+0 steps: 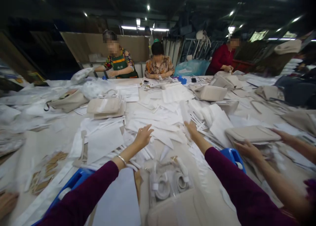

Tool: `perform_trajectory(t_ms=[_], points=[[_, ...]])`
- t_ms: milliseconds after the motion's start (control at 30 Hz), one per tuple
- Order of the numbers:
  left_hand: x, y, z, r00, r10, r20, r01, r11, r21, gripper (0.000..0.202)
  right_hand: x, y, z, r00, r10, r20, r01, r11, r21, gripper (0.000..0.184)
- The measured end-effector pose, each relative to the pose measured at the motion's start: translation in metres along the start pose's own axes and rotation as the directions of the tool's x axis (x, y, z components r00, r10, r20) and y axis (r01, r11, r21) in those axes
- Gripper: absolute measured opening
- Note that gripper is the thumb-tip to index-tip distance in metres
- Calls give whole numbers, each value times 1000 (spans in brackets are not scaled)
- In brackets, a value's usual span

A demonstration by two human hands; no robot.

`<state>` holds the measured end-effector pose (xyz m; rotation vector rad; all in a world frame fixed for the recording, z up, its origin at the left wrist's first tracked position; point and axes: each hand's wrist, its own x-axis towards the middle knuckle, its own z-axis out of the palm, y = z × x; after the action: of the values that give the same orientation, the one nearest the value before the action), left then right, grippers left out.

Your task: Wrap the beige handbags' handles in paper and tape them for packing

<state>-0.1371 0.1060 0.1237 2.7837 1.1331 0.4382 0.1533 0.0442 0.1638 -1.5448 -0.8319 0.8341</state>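
White, thin, paper-like sheets and strips point(158, 119) lie in a loose heap across the middle of the broad, pale worktable point(178, 150), right ahead of the person I am watching. Three other people are on its far side. Near the person's front edge sits a beige fabric bag point(172, 208), partly under clear plastic, with rolled beige straps point(163, 188) just beyond it. At the right, a co-worker's hands point(249, 150) hold a flat, beige, rectangular bag point(254, 133). Two blue plastic containers point(230, 155) show beside the purple sleeves point(89, 191), one near each arm. The person's left hand point(143, 137) has its fingers spread at the near side of the heap; the right hand point(192, 130) reaches to the edge of a white sheet, and I can't tell whether it pinches it. Smallest is a silver-coloured bracelet point(121, 159) on the left wrist.
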Motion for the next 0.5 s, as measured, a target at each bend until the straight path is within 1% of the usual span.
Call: perform_trajectory(t_ms=[67,133,200,267,333,400,433,500], points=[[-37,10,6,999,-32,-28,27,981,-190,35,-9,0,-12,999,34,-41,-34,999,4,36],[-72,22,8,997,-59,-50,38,933,-357,31,-30,4,-28,998,58,-30,-58,998,20,36],[-101,36,7,996,-71,-51,40,890,-453,29,-60,14,-48,996,86,18,-87,996,38,38],[-122,52,4,997,-69,-32,44,869,-493,28,-95,27,-69,985,159,62,-161,986,45,43],[-136,71,0,998,-61,-12,46,862,-505,28,-128,43,-89,957,282,70,-286,957,46,47],[-141,93,1,999,-44,10,44,865,-500,29,-151,62,-105,917,394,60,-397,916,54,45],[-140,104,3,999,-28,16,32,865,-500,30,-159,72,-112,902,429,54,-432,900,58,43],[-133,127,13,1000,23,17,-11,855,-518,32,-168,91,-123,896,440,54,-443,895,60,41]])
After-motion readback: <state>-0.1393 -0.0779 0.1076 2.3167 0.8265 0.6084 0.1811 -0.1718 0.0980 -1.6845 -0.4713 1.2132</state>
